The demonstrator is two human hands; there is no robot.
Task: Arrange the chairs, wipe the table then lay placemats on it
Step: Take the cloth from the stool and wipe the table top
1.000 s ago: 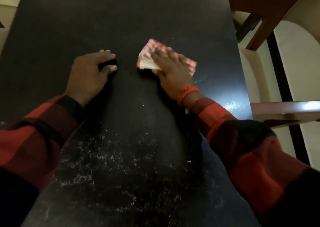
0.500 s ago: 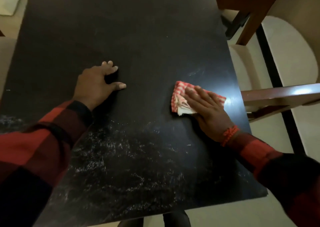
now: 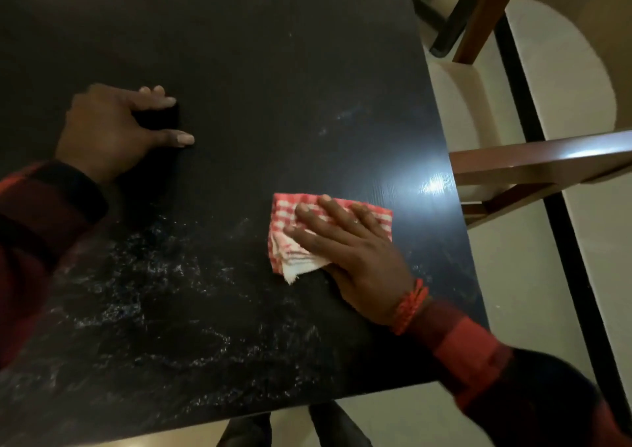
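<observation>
- Wiping step in hand, judged from the scene: folded red-and-white checked cloth (image 3: 307, 241) lying on the dark table (image 3: 273, 70), in the near right part of the top, not far from the right edge.
- Right hand (image 3: 349, 251) laid flat on the cloth, fingers straight and a little spread, palm pressing down; no pinching, no curling round the fabric.
- Left hand (image 3: 113, 128) resting on the table at the left, well apart from the cloth, fingers bent downward with tips on the surface, thumb stretched out; holding nothing, as far as visible. Seems to serve as a support.
- Whitish speckled smears (image 3: 164, 303) across the near part of the table, from below the left hand to the near edge; probably moisture or residue, cannot tell which. Far part of the top looking more even, with a few faint streaks only.
- To do well: keep the palm flat with even pressure, so that the whole folded face touches the wood and not only the fingertips.
- Work in long overlapping strokes toward the near edge, where the smears are thickest; better not to jump between spots.
- Turn or refold the cloth when one face is dirty, otherwise risk of only spreading the marks.
- Wooden chair (image 3: 533, 163) standing just beside the right edge; care near that corner, not to push the cloth off the table.
- No placemats in view; laying them not yet begun.
</observation>
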